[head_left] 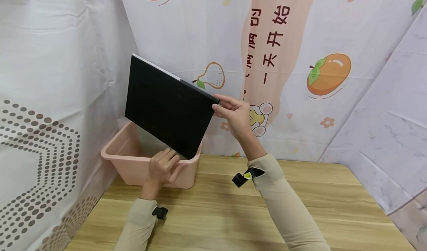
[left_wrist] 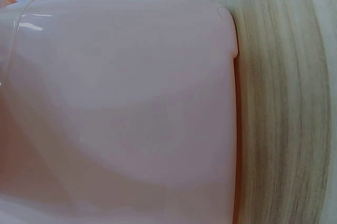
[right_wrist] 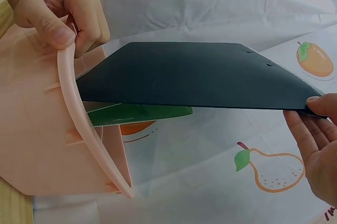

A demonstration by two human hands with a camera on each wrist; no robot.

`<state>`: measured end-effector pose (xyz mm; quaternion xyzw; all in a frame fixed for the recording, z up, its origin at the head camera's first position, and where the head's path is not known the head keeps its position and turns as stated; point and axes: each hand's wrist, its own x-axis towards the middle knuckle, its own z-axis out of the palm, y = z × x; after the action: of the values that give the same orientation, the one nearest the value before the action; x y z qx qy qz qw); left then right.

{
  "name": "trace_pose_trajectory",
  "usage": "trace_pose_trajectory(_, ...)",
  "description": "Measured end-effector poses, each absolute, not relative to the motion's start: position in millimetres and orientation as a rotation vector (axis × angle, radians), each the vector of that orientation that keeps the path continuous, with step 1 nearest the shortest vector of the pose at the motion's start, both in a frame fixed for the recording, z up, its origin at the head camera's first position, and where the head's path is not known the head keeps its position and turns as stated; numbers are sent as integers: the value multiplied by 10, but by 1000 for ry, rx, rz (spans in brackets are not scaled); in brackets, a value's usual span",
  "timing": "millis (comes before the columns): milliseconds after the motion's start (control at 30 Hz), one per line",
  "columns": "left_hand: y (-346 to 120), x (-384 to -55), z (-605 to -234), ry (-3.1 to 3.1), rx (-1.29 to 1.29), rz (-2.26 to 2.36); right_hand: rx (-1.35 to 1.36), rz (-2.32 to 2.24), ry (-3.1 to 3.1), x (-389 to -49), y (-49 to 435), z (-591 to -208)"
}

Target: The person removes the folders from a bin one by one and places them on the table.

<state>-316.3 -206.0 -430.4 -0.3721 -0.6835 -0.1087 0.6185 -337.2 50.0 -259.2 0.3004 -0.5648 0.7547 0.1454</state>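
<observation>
My right hand point(head_left: 236, 116) pinches one upper corner of a flat black folder point(head_left: 166, 104) between thumb and fingers. The folder slants above a pink plastic bin point(head_left: 131, 165), its lower edge down at the opening. In the right wrist view, two small holes show near the folder's held end. A green flat piece point(right_wrist: 139, 113) sticks out of the bin beneath it. With the thumb outside and fingers curled over, my left hand point(head_left: 163, 166) grips the bin's near rim point(right_wrist: 68, 84). Only the bin's side wall point(left_wrist: 126, 92) fills the left wrist view.
The bin stands at the back left of a wood-grain table point(head_left: 267, 206), close to the left curtain point(head_left: 50, 58). Behind the table hangs a white fruit-print curtain point(head_left: 207, 28). Another marbled sheet point(head_left: 393, 114) hangs along the right side.
</observation>
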Motion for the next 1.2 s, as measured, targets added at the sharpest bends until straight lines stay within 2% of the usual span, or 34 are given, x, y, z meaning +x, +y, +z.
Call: trace_pose_trajectory(1200,-2057,-3175,-4331,-1559,-824,-252,867,2156,-1548,-3384,608,-2427)
